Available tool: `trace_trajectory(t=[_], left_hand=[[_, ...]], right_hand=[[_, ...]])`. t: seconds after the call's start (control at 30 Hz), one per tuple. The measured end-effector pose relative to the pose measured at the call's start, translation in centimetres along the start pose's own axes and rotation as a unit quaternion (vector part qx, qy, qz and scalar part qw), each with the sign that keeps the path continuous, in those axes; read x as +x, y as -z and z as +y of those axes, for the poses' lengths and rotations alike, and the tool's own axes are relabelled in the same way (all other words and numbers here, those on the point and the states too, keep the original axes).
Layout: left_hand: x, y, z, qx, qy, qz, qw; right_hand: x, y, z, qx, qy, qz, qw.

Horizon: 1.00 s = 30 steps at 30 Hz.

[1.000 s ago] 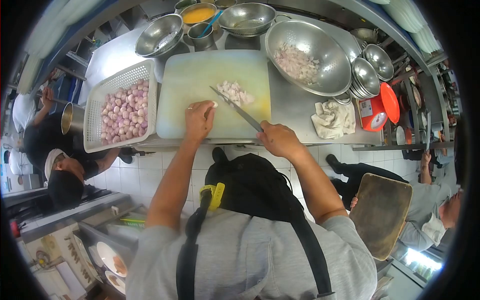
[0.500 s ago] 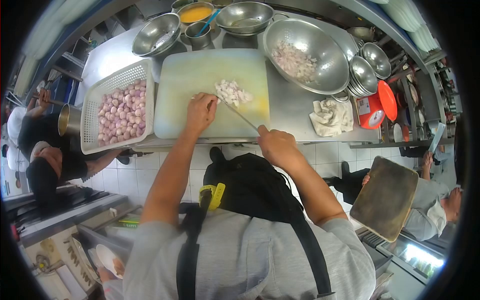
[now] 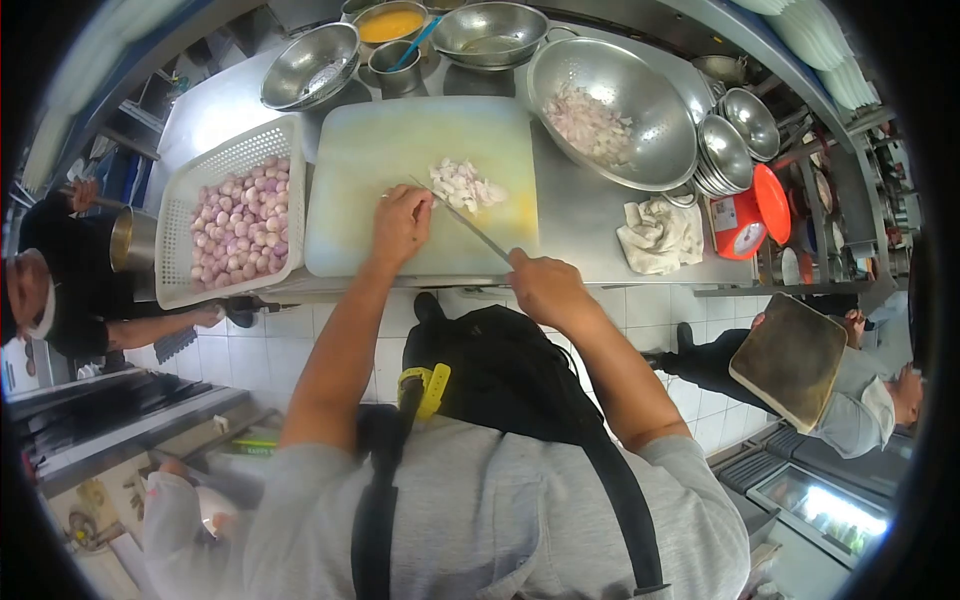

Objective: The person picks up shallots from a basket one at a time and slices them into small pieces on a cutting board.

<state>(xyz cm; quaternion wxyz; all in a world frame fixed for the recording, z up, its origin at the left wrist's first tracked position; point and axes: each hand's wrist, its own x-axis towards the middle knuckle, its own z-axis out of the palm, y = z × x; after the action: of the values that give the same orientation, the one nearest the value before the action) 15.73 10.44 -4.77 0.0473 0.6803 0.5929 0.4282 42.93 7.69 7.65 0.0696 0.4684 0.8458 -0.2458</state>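
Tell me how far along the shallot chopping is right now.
Done: chopped pieces fill part of the large steel colander, and a small chopped pile lies on the pale cutting board. In hand: the left hand pins a piece while the right hand works the long knife. Left: the white plastic basket holds many whole peeled shallots.
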Motion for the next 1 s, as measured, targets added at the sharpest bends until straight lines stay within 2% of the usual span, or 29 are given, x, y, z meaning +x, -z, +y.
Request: trace_trajectory(t=[0.23, 0.37, 0.53, 0.63, 0.83, 1.0], left_hand=[[0.0, 0.4, -0.2, 0.003, -0.005, -0.008, 1.0], [0.0, 0.2, -0.2, 0.016, -0.015, 0.0, 1.0], [-0.1, 0.3, -0.1, -0.007, -0.005, -0.002, 1.0], [0.0, 0.3, 0.0, -0.011, -0.01, -0.003, 1.0], [-0.3, 0.4, 0.0, -0.013, -0.005, 0.002, 1.0], [-0.1, 0.5, -0.1, -0.01, -0.014, 0.008, 1.0]], right_hand=[[-1.4, 1.6, -0.6, 0.002, -0.016, -0.033, 0.999], [0.9, -0.5, 0.6, -0.003, 0.002, -0.012, 1.0], [-0.8, 1.1, -0.2, -0.002, -0.005, -0.036, 0.999], [1.2, -0.3, 0.2, -0.006, 0.0, -0.021, 1.0], [-1.1, 1.0, -0.2, 0.003, 0.008, -0.023, 1.0], [0.1, 0.5, -0.2, 0.0, 0.002, -0.019, 1.0]])
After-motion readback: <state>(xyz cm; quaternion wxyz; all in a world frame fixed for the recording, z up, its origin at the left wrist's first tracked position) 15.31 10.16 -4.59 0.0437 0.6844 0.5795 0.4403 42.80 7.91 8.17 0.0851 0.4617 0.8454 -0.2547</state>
